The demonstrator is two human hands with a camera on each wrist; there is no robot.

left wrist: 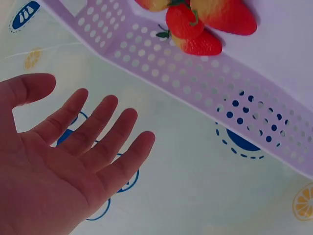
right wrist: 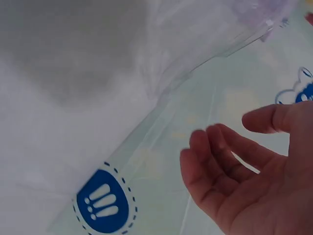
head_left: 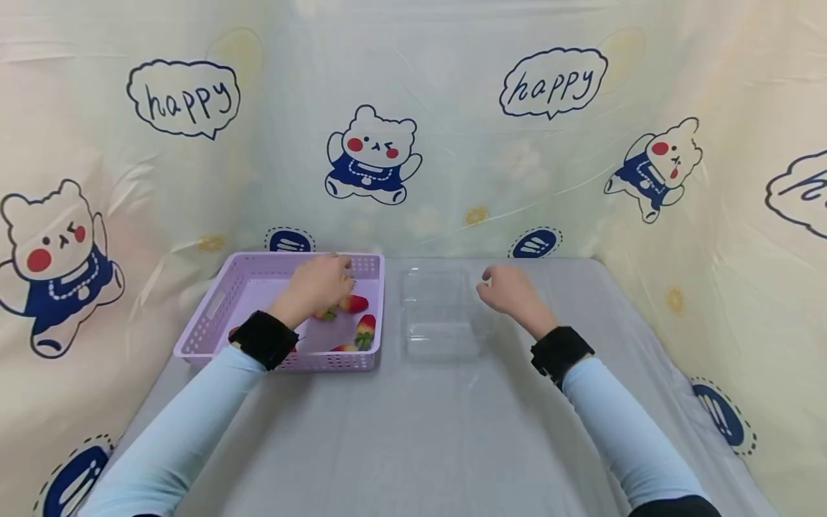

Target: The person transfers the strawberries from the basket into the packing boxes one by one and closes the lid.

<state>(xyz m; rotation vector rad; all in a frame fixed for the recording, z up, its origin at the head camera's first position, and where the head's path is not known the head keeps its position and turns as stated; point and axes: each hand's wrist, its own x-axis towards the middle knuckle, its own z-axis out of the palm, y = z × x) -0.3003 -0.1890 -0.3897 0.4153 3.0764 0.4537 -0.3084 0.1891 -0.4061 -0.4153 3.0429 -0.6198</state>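
Over the right part of a lilac perforated basket (head_left: pixel 329 361) is my left hand (head_left: pixel 321 283), holding nothing. The left wrist view shows its fingers (left wrist: pixel 105 120) spread and nearly straight, beside the basket's wall. Inside lie several red-and-yellow strawberries (head_left: pixel 365 330) with green leaves; some are partly hidden by the left hand and wrist. A smooth red fruit (left wrist: pixel 183 22) with a thin green stem is among them. Just right of a clear plastic box (head_left: pixel 434 352), my right hand (head_left: pixel 510 291) hovers with loosely bent fingers and nothing in its grasp.
Both basket and box stand side by side on a grey cloth-covered table (head_left: pixel 413 438). A pale printed curtain (head_left: pixel 452 179) with bears and "happy" bubbles hangs behind and along both sides. Black bands (head_left: pixel 561 352) wrap both wrists.
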